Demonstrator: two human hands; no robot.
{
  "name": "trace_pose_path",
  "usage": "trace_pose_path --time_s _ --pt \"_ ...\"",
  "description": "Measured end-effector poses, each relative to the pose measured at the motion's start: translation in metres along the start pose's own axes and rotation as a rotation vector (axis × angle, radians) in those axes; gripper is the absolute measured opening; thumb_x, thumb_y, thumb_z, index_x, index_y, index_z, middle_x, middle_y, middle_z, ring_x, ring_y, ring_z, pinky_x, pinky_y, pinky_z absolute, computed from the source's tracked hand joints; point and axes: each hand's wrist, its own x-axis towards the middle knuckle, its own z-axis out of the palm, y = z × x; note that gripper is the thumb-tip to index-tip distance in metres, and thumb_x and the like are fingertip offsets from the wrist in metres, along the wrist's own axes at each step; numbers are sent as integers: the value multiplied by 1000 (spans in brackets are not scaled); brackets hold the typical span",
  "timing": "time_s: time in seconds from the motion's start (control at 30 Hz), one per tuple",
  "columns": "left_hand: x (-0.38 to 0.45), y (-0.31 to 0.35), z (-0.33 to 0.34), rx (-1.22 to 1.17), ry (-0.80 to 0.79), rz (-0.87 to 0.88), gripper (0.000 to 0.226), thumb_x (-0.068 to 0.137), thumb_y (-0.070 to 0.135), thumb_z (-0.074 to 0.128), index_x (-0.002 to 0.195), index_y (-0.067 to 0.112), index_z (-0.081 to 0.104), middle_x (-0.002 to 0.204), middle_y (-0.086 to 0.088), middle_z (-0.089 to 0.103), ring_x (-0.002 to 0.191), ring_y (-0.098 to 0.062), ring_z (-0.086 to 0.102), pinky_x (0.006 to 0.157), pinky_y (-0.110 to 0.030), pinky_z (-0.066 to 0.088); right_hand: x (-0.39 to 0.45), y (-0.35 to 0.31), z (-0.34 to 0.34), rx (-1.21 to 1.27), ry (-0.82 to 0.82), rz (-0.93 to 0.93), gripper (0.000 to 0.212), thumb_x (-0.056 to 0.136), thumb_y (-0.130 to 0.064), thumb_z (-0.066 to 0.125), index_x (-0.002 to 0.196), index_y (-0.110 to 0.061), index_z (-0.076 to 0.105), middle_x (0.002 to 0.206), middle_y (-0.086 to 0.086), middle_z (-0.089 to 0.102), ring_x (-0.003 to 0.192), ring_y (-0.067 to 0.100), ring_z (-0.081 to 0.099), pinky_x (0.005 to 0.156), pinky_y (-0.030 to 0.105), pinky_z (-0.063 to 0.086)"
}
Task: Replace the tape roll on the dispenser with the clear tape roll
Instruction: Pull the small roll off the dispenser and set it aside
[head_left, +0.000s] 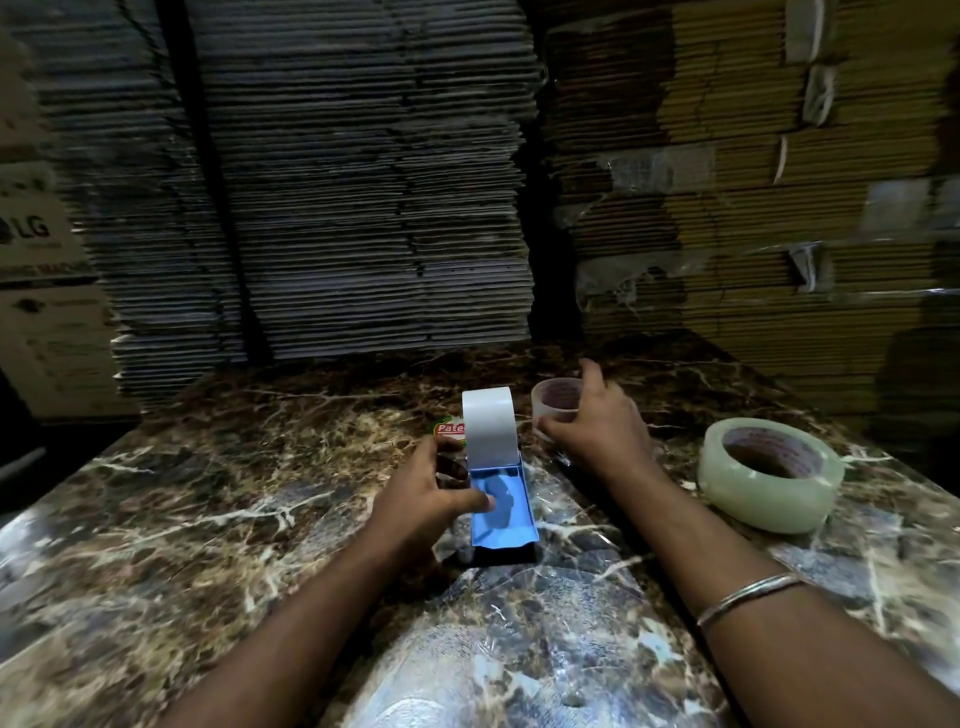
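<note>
A blue tape dispenser (503, 512) stands on the marble table (208, 493) in the middle of the head view. A white tape roll (489, 426) sits upright in its far end, with a red and green label beside it. My left hand (434, 488) grips the dispenser's left side, thumb on the blue tray. My right hand (597, 421) is closed around a small clear tape roll (555, 397) lying flat just right of the dispenser. A large clear tape roll (769, 475) lies flat farther right, untouched.
Tall stacks of flattened cardboard (363, 182) rise right behind the table's far edge, brown ones (753, 208) at the right. Printed cartons (41, 291) stand at the left. A metal bangle (748, 595) is on my right wrist.
</note>
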Motion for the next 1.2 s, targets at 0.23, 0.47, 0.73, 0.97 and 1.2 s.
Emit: trace_pose_path --time_s 0.23,0.47,0.73,0.97,1.2 --pt "-2 1 1 -21 -6 -15 79 40 42 79 113 33 51 101 3 68 97 -23 67 92 -55 52 -14 -15 -12 -10 212 -156 57 83 -48 59 133 -23 52 122 11 55 111 29 53 86 40 49" --pt "-7 6 1 101 10 5 75 43 44 83 110 36 50 104 12 67 97 -12 65 92 -43 52 -31 -23 -11 358 -190 -197 39 77 -6 59 113 -12 70 108 8 70 101 22 64 89 42 57" --pt "-5 7 -3 36 -3 -16 74 54 7 82 118 27 50 108 1 67 103 -19 65 83 -39 55 -36 -26 -14 367 -467 -195 53 84 0 56 134 -20 57 122 7 68 112 21 62 96 43 54" --pt "-1 4 -7 63 31 9 50 65 -9 74 99 26 63 98 0 71 92 -19 70 76 -40 59 -37 -22 -21 301 -425 -235 51 77 -16 73 127 -21 63 113 3 71 105 16 65 95 40 54" --pt "2 1 -23 329 219 69 13 75 15 77 83 25 73 77 10 72 71 -9 68 70 -28 56 -35 -19 -20 124 -384 -253 61 55 -55 66 110 -30 64 95 -8 71 90 12 67 82 40 58"
